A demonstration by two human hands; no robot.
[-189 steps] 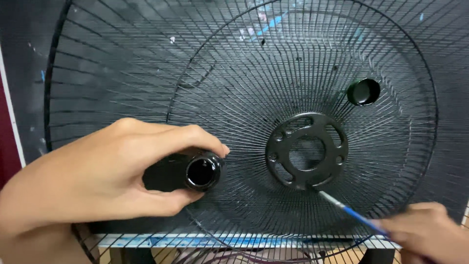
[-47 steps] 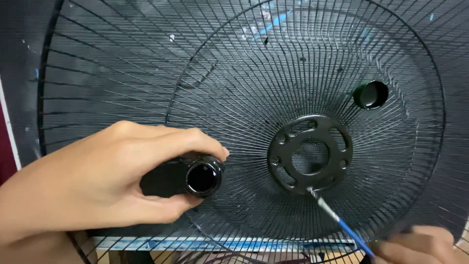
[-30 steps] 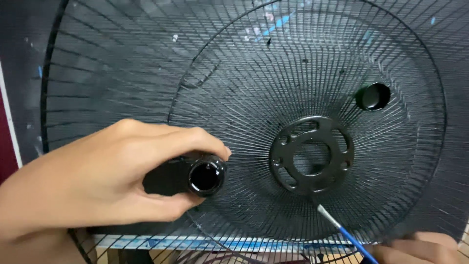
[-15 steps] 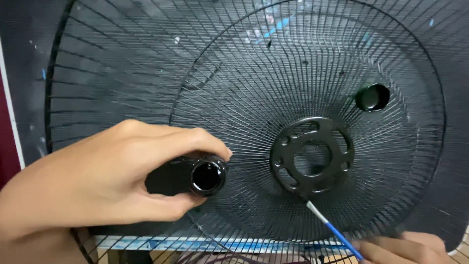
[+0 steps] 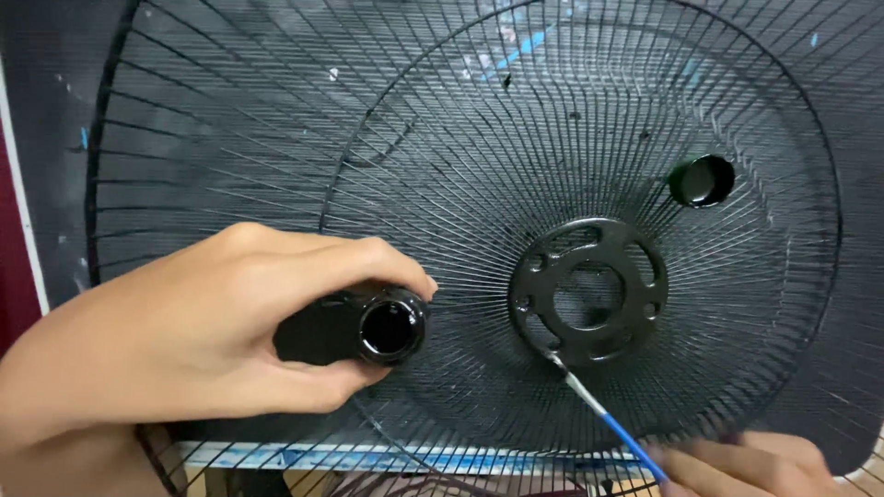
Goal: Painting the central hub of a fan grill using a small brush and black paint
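The view is filled by a dark grey board (image 5: 230, 110), flecked with white and light blue paint spots and laid flat as a work surface. A white edge smeared with blue paint (image 5: 304, 455) is seen along its near side. A dark red strip (image 5: 11, 267) is seen at the far left, and the light is soft and even.

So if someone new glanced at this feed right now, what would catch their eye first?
Most likely the big black wire fan guard filling the view, with its glossy round hub plate right of centre. Next, the left hand at lower left gripping a small open black bottle. At bottom right, the right hand holds a blue-handled brush, tip touching the hub's lower-left edge.
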